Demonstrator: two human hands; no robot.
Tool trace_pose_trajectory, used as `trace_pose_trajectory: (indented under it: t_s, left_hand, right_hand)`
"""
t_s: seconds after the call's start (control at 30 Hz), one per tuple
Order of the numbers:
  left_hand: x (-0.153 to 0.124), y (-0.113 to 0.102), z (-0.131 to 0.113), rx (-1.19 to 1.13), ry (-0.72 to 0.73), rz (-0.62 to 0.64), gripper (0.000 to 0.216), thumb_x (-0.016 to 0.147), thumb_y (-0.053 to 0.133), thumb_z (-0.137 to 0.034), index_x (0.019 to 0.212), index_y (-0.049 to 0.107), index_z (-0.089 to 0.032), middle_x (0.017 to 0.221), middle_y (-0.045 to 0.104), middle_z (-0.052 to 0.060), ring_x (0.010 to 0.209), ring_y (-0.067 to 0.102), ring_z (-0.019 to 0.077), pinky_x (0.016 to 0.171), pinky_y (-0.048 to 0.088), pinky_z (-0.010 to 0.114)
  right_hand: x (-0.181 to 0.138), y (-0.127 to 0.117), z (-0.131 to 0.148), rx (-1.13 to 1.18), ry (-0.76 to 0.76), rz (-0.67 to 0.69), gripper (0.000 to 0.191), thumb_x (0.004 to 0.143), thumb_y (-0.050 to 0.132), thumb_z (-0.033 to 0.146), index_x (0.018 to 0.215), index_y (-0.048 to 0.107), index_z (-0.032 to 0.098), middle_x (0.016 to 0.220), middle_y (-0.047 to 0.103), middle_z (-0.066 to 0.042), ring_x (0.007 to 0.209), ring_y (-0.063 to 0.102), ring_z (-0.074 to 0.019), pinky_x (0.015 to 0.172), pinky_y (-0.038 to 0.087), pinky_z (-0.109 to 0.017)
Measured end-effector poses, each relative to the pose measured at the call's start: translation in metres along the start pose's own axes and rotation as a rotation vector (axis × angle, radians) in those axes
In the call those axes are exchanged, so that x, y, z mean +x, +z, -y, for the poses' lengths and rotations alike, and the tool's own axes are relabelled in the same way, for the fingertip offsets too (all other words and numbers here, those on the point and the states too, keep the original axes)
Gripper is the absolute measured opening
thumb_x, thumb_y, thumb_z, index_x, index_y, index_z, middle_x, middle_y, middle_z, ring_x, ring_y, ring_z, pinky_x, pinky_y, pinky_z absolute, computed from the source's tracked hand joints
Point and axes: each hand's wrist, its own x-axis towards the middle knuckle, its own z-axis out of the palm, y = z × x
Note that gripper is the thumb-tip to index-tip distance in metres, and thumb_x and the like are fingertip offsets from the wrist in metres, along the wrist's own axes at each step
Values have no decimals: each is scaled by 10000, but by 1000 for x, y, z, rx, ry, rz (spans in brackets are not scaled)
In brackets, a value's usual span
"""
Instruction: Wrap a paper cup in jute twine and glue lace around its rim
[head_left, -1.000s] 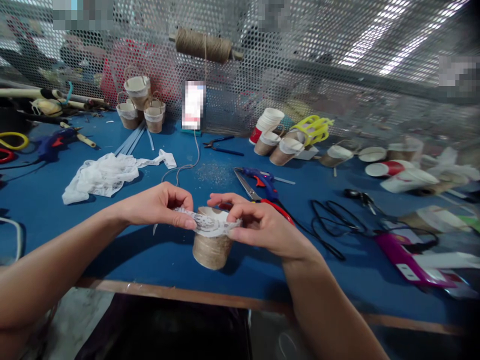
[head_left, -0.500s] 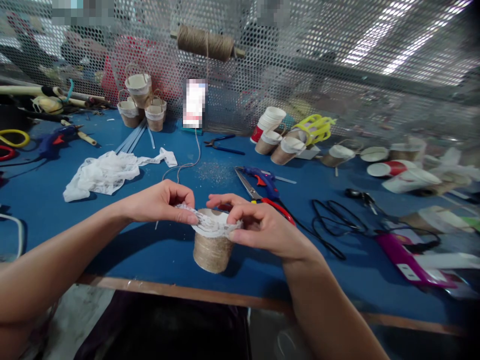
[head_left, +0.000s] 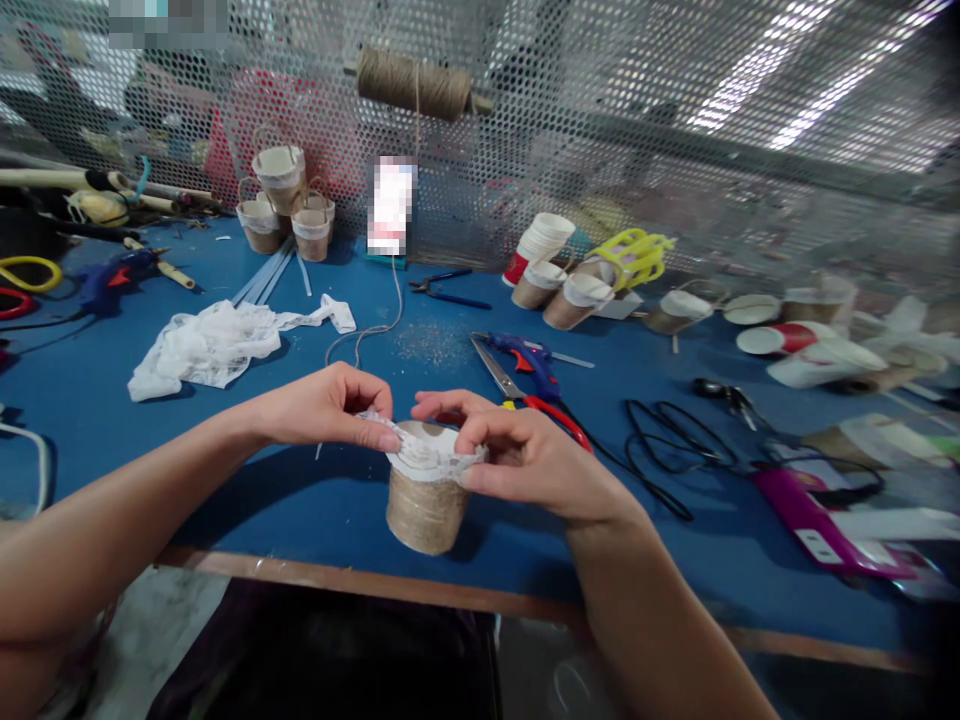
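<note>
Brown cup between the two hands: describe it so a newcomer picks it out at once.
Follow the blue tabletop to its brown front edge. Just beyond that edge, between the left hand and the right hand, is a rough round brown cup with white lace at its rim. Several brown cups with white trim sit farther back, but only this one has hands at its rim.

Scissors [head_left: 507, 388] lie on the surface [head_left: 300, 510] behind the cup [head_left: 426, 510]; lace heap [head_left: 206, 345] left, keys [head_left: 739, 403] right, pliers [head_left: 448, 293] farther back.

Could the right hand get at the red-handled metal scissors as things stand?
Probably yes: the scissors lie just beyond the right hand, nothing visibly between, though it pinches white lace trim.
</note>
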Motion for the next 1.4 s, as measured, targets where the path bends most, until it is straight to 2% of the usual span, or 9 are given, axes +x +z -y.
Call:
trace_pose_trajectory:
  t_s: [0.57,0.83,1.2,1.4]
  left_hand:
    - [6,2,15,-86,-6,66,292,650,710,-367,644,541,-130,535,440,-73,499,347,52,466,243,181]
    - [9,0,18,-174,-40,66,255,619,728,-310,661,558,-125,564,495,-64,521,382,52,495,284,173]
    - [2,-9,12,-325,-63,79,280,553,770,-329,601,577,-132,465,481,-69,398,333,30,358,207,155]
    - [3,-8,12,-258,-69,85,271,586,753,-337,622,582,-130,466,459,-69,396,320,33,358,192,160]
  right_hand:
    - [0,4,5,141,-8,45,112,731,675,132,754,634,234,1185,571,-5,1272,373,-202,1031,282,-429]
    - [0,4,4,196,-22,43,94,727,682,155,745,630,232,1192,571,-6,1269,381,-209,1039,270,-443]
    - [-1,-4,5,157,-25,-1,65,730,686,192,746,641,236,1192,577,-16,1273,378,-217,1040,272,-457]
    - [-1,-3,7,162,-43,26,53,725,695,220,722,645,239,1169,592,-11,1274,377,-219,1039,273,-451]
